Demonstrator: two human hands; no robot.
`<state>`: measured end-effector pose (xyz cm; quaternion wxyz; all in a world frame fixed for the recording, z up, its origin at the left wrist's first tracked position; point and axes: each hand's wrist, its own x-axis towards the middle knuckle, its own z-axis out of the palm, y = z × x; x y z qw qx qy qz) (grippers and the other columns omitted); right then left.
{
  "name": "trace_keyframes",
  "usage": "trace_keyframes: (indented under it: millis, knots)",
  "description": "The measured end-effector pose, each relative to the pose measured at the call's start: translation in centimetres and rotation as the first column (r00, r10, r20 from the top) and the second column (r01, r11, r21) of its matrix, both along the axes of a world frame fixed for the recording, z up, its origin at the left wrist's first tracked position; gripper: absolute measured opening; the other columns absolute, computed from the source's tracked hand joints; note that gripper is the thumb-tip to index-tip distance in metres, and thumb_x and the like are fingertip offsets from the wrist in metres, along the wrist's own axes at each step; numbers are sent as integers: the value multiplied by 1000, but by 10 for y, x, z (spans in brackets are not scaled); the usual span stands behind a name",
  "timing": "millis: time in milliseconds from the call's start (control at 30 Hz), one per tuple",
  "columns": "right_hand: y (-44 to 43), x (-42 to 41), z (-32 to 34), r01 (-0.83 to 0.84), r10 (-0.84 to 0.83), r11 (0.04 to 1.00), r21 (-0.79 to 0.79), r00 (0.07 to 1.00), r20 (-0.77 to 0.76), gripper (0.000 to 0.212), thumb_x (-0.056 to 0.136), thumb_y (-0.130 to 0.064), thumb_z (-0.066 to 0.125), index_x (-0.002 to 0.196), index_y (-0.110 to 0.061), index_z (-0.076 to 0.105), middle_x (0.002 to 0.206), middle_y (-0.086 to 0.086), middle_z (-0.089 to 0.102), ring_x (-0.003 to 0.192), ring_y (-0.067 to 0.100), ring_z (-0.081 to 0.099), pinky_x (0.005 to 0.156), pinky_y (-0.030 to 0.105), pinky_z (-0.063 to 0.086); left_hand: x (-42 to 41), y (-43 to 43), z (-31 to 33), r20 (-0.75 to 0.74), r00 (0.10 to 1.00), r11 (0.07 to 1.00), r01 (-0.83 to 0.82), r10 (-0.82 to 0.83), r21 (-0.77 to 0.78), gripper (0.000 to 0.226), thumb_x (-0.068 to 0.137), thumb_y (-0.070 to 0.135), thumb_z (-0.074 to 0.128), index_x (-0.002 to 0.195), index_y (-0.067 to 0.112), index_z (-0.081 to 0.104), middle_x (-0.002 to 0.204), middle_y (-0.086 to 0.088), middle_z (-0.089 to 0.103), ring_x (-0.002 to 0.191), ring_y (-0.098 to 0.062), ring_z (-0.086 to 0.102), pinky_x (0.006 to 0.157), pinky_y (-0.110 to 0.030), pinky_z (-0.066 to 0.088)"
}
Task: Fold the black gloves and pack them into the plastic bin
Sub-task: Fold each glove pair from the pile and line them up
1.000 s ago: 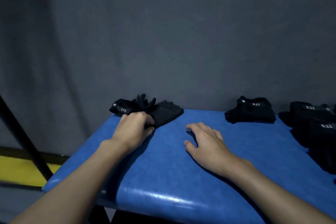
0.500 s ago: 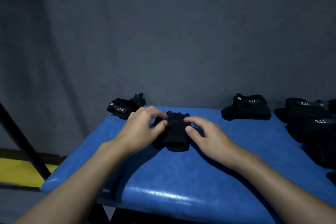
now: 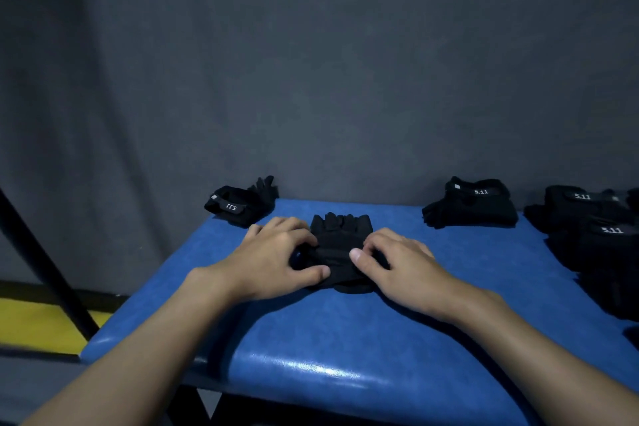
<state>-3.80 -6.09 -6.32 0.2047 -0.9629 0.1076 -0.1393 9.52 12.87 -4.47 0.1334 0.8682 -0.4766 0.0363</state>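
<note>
Pinching a black glove [image 3: 340,245] at table [image 3: 345,339] centre, left hand [image 3: 273,261] grips at 9 o'clock, right hand [image 3: 403,261] at 3.

A grey wall [image 3: 311,62] fills the space beyond the fingers, dim and evenly shaded, with soft vertical folds like cloth toward the left. Under the fingers lies a blue table [image 3: 345,339], its padded near edge catching a pale glare. Left of the fingers, 1 black bar [image 3: 41,263] slants down past the table. Below it, the floor [image 3: 34,325] shows a yellow band edged by a dark strip.
</note>
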Motion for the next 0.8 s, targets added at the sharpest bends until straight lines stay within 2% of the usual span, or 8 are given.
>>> trace_keyframes:
  millis: [133,233,300,433,533,600,700,800]
  knots:
    - [-9,-8,6,109,-109,993,-39,994,-6,42,89,-66,37,78,-28,51,91,-14,50,93,8,47,97,35,29,-12,-10,-1,-51,997,998,63,-63,-1,73,69,82,38,123,38,58,117,25,50,118,-1,39,101,-30,26]
    - [-14,-12,8,115,-119,990,-80,992,-50,33,85,-66,47,88,-33,50,96,-16,48,100,9,43,95,34,26,-16,-15,-2,-100,992,997,74,-74,-13,63,76,77,46,124,38,57,117,24,52,116,-1,41,105,-33,28]
    - [-14,-13,8,102,-106,992,-72,993,-58,29,85,-65,49,96,-38,50,100,-17,46,104,8,40,97,33,25,-15,-15,-2,-114,992,998,57,-60,-34,66,75,80,39,123,40,57,118,24,52,116,-1,42,106,-36,30]
    - [-12,-11,7,95,-94,995,-24,995,29,26,88,-62,46,98,-39,53,98,-21,45,106,7,38,103,34,22,2,-7,0,-17,995,988,-97,96,-120,48,93,65,37,126,36,57,130,16,49,129,-11,39,108,-38,28]
    - [-11,-10,7,81,-81,997,1,995,64,23,90,-60,46,96,-40,55,96,-24,44,105,4,36,103,32,20,22,6,-6,56,968,965,-238,245,-107,62,93,64,23,138,31,49,149,4,39,144,-16,25,118,-42,19]
    - [-10,-9,6,74,-74,997,2,995,66,22,90,-59,46,96,-40,54,98,-24,45,105,3,35,103,31,20,31,14,-12,47,944,945,-323,325,-44,56,98,59,23,142,33,46,160,-6,26,151,-21,10,122,-46,8]
    - [-10,-9,4,72,-72,997,5,995,66,23,91,-59,45,97,-40,55,105,-24,47,108,3,35,103,31,18,38,20,-18,-2,923,922,-385,385,41,47,101,53,26,136,34,51,161,-10,20,152,-25,4,122,-50,1]
    - [-10,-9,4,67,-68,998,8,995,70,22,91,-59,45,96,-40,55,106,-24,47,109,2,34,104,31,18,42,20,-21,-2,915,914,-404,404,39,45,98,55,28,113,24,58,145,-4,39,142,-21,26,119,-55,11]
